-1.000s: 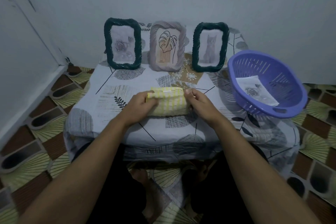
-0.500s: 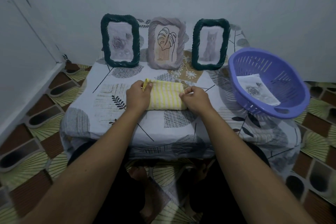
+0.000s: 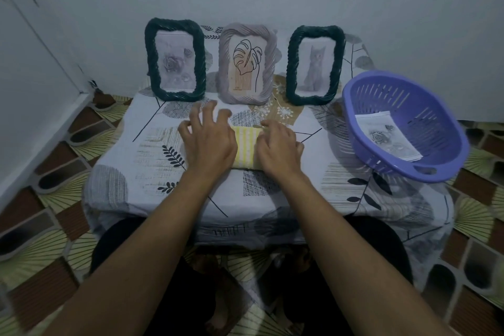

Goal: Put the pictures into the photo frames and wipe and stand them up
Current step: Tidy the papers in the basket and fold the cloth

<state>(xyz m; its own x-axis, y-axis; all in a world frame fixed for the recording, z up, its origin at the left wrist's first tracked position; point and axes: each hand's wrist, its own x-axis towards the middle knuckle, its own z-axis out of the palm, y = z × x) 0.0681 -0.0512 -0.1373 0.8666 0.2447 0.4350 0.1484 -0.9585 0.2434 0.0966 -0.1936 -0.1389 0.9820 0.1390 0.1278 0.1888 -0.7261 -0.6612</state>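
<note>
Three photo frames stand upright at the back of the table. The left dark green frame [image 3: 174, 58] holds a rose picture, the grey middle frame [image 3: 246, 63] a leaf drawing, the right dark green frame [image 3: 315, 64] a cat picture. A folded yellow-and-white striped cloth [image 3: 246, 148] lies flat in front of them. My left hand [image 3: 208, 139] rests over the cloth's left part with fingers spread apart. My right hand [image 3: 278, 144] presses on its right part with fingers curled down. Both hands hide most of the cloth.
A purple plastic basket [image 3: 403, 128] sits on the table's right side with loose printed pictures [image 3: 387, 136] inside. The small table [image 3: 131, 172] wears a leaf-patterned sheet. Walls stand close behind and on the left. Patterned floor tiles surround the table.
The cloth went from held up between both hands to lying flat on the table. Both hands moved onto it, and my left fingers have spread open.
</note>
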